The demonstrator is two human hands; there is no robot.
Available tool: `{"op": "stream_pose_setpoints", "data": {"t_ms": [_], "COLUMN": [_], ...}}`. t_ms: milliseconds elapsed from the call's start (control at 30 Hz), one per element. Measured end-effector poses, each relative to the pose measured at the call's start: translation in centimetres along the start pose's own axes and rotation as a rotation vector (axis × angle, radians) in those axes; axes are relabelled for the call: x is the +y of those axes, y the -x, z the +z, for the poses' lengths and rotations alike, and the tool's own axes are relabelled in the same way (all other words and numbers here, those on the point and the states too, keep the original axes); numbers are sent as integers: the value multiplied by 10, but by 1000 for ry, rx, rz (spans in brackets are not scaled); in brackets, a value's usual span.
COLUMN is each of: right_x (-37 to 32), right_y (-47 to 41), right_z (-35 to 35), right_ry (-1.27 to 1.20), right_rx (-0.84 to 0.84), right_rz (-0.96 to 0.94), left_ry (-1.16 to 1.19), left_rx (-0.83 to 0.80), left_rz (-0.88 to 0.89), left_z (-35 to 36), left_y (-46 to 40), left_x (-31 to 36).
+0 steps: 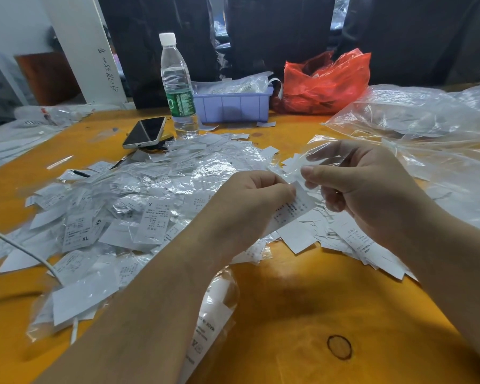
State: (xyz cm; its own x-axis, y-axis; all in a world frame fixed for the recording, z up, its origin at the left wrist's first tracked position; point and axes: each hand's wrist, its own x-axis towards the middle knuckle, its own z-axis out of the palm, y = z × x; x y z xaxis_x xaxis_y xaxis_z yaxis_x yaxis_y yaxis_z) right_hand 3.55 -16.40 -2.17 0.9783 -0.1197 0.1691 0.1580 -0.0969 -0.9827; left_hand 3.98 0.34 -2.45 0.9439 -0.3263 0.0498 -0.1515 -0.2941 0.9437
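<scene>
A white printed label (293, 207) is held in the air just above the middle of an orange table (302, 306). The left hand (250, 195) pinches it at its upper edge between thumb and forefinger, with the other fingers curled under. The label's long axis slants from upper right down to lower left, so its free upper corner points towards the right hand (372, 189), which is just beside it and almost touching. The right hand's thumb and forefinger are closed on a thin clear bag (313, 146), a crinkled film that is hard to trace; where its mouth lies cannot be told. Judging by the pose, the label goes up and rightward into the bag, led by the left hand, which is the nearer one. Beneath and to the left spreads a pile (139, 214) of similar labels, many already in film. Further back stand a phone (144, 133), a water bottle (178, 87), a purple bin (233, 105) and a red bag (327, 81). Loose plastic sheets (416, 115) lie to the right, and a white cable (20, 245) crosses at left.
</scene>
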Motion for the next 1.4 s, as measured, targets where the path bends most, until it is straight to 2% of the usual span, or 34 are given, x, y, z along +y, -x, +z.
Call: {"op": "stream_pose_setpoints", "data": {"t_ms": [300,733,900,1400], "right_x": [-2,-3,-3,-5], "right_y": [2,2,3,2], "right_z": [0,0,1,0], "right_ry": [-53,-37,-22,-78], "right_rx": [-100,-146,-182,-127], "right_rz": [-13,23,37,48], "left_ry": [10,36,37,6], "left_rx": [30,125,114,6], "left_rz": [8,-12,12,-24], "left_z": [-1,-3,-4,-1], "left_y": [0,-2,-3,0], "left_x": [1,-1,-2,3]}}
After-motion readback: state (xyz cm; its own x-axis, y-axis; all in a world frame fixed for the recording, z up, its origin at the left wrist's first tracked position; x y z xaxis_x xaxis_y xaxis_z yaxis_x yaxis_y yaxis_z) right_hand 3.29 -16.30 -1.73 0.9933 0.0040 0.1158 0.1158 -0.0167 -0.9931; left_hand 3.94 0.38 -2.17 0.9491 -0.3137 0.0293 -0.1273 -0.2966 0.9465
